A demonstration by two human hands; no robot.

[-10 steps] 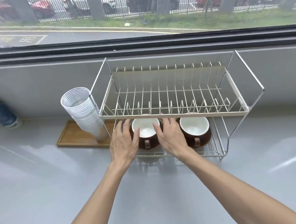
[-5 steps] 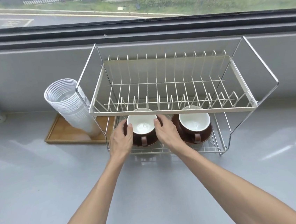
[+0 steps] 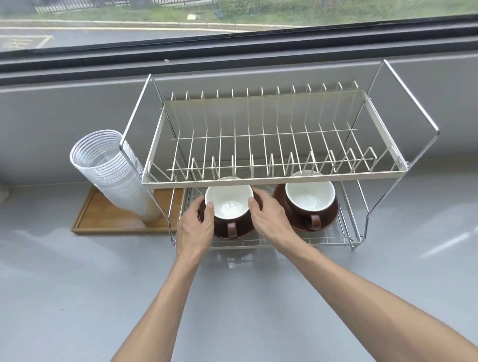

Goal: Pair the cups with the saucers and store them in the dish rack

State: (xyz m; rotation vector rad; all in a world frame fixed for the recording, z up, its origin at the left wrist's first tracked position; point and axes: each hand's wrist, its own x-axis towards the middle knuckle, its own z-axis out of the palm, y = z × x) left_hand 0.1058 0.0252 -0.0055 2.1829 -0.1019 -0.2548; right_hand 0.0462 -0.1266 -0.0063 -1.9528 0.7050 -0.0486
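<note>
hands (image 3: 195, 229) curled around racked cup (image 3: 229, 208)

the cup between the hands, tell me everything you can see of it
The cup is brown outside and glossy white inside, ceramic by its look, empty and upright. Its brown handle points toward the person. It sits on a brown saucer on the lower shelf of the dish rack, left of a second matching cup. The left hand and right hand curl against its sides, fingertips near the rim. The upper shelf hides its far edge.
</note>
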